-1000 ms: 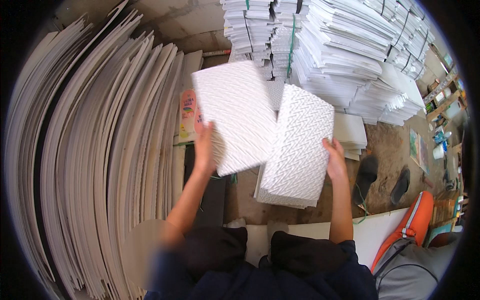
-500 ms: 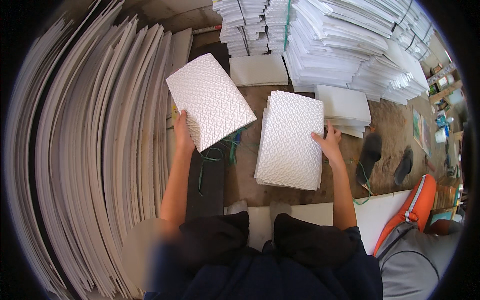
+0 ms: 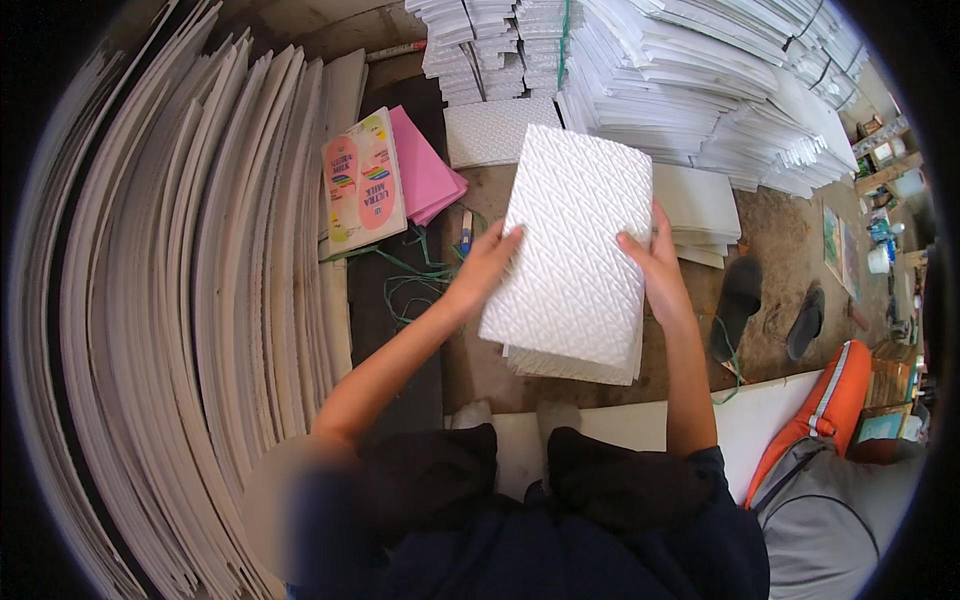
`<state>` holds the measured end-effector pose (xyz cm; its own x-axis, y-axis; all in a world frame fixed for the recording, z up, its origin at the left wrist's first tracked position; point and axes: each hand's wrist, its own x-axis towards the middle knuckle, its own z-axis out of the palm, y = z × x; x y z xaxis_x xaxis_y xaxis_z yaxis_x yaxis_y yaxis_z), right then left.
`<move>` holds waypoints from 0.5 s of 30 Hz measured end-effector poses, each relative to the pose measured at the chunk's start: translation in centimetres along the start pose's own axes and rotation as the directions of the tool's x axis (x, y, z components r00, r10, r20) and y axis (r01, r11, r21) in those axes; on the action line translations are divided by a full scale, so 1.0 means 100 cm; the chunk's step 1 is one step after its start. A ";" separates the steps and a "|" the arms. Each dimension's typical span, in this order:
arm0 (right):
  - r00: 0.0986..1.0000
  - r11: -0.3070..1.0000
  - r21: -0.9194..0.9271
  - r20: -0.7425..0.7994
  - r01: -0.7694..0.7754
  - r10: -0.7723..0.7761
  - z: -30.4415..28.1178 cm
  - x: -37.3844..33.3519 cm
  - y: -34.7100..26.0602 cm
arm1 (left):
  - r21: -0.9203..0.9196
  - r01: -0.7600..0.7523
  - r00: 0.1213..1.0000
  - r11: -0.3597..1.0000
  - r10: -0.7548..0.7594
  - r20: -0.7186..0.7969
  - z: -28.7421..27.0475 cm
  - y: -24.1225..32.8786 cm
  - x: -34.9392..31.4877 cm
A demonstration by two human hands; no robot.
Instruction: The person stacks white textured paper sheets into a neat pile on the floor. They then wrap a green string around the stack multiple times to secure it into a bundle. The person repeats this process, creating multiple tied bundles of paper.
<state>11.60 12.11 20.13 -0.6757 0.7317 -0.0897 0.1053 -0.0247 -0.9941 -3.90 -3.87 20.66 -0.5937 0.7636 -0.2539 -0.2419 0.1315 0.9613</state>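
In front of me is a white sheet (image 3: pixel 575 250) with an embossed zigzag pattern, slightly tilted over a pile of similar sheets (image 3: pixel 575 368) whose lower edges stick out beneath it. My left hand (image 3: pixel 482 268) grips its left edge, thumb on top. On the right side, my right hand (image 3: pixel 657 265) holds the edge, thumb on top and fingers behind; how many sheets it grips is hidden. Left of the pile lie a pink and yellow printed board (image 3: pixel 363 185) and some pink sheets (image 3: pixel 425 165). Close to my left hand are a small blue-and-white tool (image 3: pixel 466 232) and tangled green string (image 3: pixel 410 280).
Tall upright boards (image 3: pixel 200 300) line the left. Tied stacks of white sheets (image 3: pixel 650 80) fill the back, with lower stacks (image 3: pixel 500 130) before them. Dark slippers (image 3: pixel 738 305) lie at right. Another person's grey and orange clothing (image 3: pixel 820 440) shows at lower right.
My left hand has brought its white sheet rightward over the pile beside my right hand. The printed board, the pink sheets and the small blue tool have come into view where it was.
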 end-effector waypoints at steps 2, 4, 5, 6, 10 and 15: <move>0.999 0.999 -0.003 0.003 -0.032 0.032 -0.013 -0.003 0.011 | 0.300 -0.222 0.975 0.928 0.207 0.081 -0.013 -0.035 0.014; 0.997 0.995 -0.073 0.030 -0.068 0.070 -0.022 -0.013 0.021 | 0.448 -0.313 0.948 0.837 0.303 0.097 -0.029 -0.061 0.026; 0.997 0.935 -0.348 -0.066 -0.071 0.051 -0.023 -0.018 0.025 | 0.461 -0.299 0.950 0.835 0.308 0.059 -0.036 -0.066 0.030; 0.990 0.801 -0.592 -0.142 -0.088 0.005 -0.022 -0.020 0.030 | 0.480 -0.282 0.949 0.831 0.314 0.014 -0.044 -0.073 0.036; 0.956 0.623 -0.765 -0.032 0.164 -0.291 0.002 -0.007 0.013 | 0.446 -0.180 0.957 0.877 0.261 -0.127 -0.081 -0.104 0.101; 0.963 0.292 -0.930 0.166 0.224 -0.211 0.037 0.010 0.024 | 0.421 0.042 0.973 0.906 0.058 -0.222 -0.109 -0.136 0.227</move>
<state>8.47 10.24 17.42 -0.7941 0.5970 0.1136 0.5576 0.7901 -0.2547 -22.48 4.76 0.67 -0.7624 0.6104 -0.2149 0.0789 0.4173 0.9053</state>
